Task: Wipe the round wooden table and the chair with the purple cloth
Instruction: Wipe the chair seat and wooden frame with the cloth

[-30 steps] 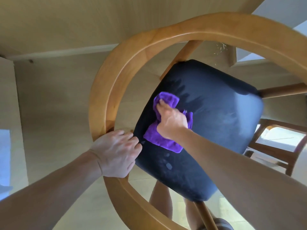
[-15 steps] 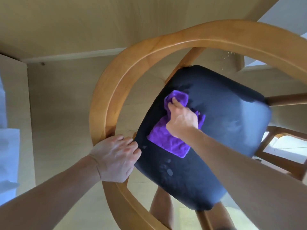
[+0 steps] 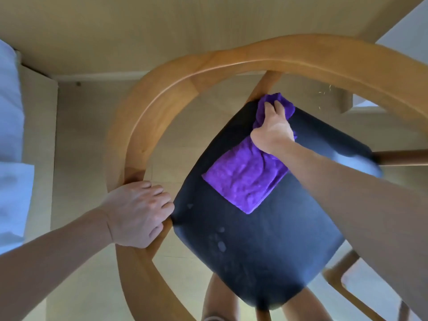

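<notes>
While our right hand [image 3: 273, 130] clutched the purple cloth [image 3: 245, 179] at the chair seat's [image 3: 266, 239] far corner, our left hand [image 3: 136, 216] grasped the curved wooden armrest [image 3: 148, 121]; chair legs stayed mostly hidden.

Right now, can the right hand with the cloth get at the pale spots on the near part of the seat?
Probably yes: the spots lie bare on the seat, with nothing between them and the right hand holding the purple cloth.

A single head-worn wide-angle view looks steeply down from above, close over a wooden chair with a curved armrest rail [image 3: 148, 126] and dark padded seat [image 3: 266, 239]. Both forearms reach in from the bottom edge. Straight lines bow towards the frame's edges.
</notes>
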Motion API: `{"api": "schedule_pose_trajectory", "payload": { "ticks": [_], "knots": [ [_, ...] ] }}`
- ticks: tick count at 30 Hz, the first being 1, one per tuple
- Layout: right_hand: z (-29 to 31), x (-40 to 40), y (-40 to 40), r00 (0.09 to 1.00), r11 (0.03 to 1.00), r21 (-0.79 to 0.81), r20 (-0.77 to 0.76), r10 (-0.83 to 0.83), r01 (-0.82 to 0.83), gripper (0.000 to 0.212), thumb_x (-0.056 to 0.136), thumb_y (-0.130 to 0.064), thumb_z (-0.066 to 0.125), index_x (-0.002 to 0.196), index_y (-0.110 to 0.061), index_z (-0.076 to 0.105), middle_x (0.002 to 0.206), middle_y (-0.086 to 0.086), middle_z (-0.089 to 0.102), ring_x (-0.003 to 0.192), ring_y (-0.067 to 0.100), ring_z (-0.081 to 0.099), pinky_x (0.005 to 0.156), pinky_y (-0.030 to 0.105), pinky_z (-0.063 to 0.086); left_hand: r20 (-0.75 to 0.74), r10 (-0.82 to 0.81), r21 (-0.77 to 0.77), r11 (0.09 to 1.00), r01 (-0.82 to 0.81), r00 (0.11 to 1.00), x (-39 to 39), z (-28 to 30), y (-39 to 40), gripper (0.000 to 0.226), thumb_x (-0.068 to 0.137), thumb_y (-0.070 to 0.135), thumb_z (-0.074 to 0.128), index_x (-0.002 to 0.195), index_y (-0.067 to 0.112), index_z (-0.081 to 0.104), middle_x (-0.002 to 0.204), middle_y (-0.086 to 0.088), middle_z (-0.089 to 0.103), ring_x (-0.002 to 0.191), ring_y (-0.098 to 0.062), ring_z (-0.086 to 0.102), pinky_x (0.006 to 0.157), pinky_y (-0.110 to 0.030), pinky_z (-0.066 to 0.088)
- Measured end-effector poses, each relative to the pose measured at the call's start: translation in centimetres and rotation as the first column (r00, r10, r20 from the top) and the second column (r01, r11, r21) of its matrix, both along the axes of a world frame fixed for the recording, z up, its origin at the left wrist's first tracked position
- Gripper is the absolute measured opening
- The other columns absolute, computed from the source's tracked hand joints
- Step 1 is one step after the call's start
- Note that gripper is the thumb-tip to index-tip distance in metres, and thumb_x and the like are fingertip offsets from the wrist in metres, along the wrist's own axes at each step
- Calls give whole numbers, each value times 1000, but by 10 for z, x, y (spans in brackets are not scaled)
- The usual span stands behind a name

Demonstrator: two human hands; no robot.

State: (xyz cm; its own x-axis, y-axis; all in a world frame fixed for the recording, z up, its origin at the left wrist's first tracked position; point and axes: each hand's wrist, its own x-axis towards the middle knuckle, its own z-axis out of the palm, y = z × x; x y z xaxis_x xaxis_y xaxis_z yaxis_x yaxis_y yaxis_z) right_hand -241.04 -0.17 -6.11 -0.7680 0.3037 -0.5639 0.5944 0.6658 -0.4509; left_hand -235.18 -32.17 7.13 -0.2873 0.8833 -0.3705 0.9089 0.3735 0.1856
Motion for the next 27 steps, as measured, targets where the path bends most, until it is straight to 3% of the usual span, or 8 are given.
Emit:
{"api": "schedule_pose_trajectory", "payload": {
  "ticks": [3,7,10,13,16,19,23,27],
  "knots": [
    [-8,14,-37,977,974,69,24,214,-215,86,74,-12,61,153,-20,30,167,-7,7,138,37,38,93,43,46,-18,15,41,999,-15,1000,-1,-1,2,23,77,27,47,61,19,61,60,1,58,53,-18,56,55,-27,51],
    [-3,48,-79,790,801,-133,137,598,-583,77,81,-16,55,155,-28,35,166,-18,16,142,27,40,97,37,43,-4,0,6,1000,0,1000,1,-1,0,24,78,28,47,63,20,63,63,1,61,55,-18,58,57,-27,52],
    [4,31,-63,891,882,-150,15,453,-446,54,81,-13,54,133,-27,56,139,-7,55,125,28,55,94,38,52,7,-2,3,1000,2,1000,2,-2,0,23,78,31,46,63,21,62,63,2,59,55,-17,57,57,-26,51],
    [5,-8,-36,962,983,-17,-209,173,-181,42,73,-7,53,113,-20,59,120,0,59,102,29,59,75,36,51,-5,-12,27,1000,12,1000,-1,-1,0,20,77,30,49,63,20,59,62,1,57,54,-17,54,56,-26,48],
    [-5,-33,-15,964,958,185,-114,241,-217,54,78,1,56,128,-18,52,140,-6,47,115,30,51,76,37,44,8,-28,53,998,28,1000,2,-3,-3,14,74,31,64,66,20,62,64,0,59,57,-19,56,59,-29,51],
    [-15,-37,-18,952,902,304,65,300,-305,53,84,-3,62,133,-18,49,137,-3,47,119,30,46,75,40,46,25,-61,8,998,60,998,2,-10,-6,18,78,34,55,68,22,63,67,2,60,60,-20,58,59,-33,54],
    [-7,-25,-47,937,926,148,108,333,-347,40,81,-9,58,119,-21,58,118,2,59,110,31,59,79,36,50,36,-76,16,997,75,996,0,-12,-8,22,82,35,50,71,23,64,69,2,61,61,-20,58,59,-36,55],
    [11,-9,-61,900,906,-27,104,424,-423,36,84,-5,52,117,-17,62,120,0,60,108,28,61,89,43,57,94,-87,-26,996,90,992,-2,-3,-2,16,79,36,58,68,25,61,66,4,60,59,-17,57,58,-31,55]
  ]
}}
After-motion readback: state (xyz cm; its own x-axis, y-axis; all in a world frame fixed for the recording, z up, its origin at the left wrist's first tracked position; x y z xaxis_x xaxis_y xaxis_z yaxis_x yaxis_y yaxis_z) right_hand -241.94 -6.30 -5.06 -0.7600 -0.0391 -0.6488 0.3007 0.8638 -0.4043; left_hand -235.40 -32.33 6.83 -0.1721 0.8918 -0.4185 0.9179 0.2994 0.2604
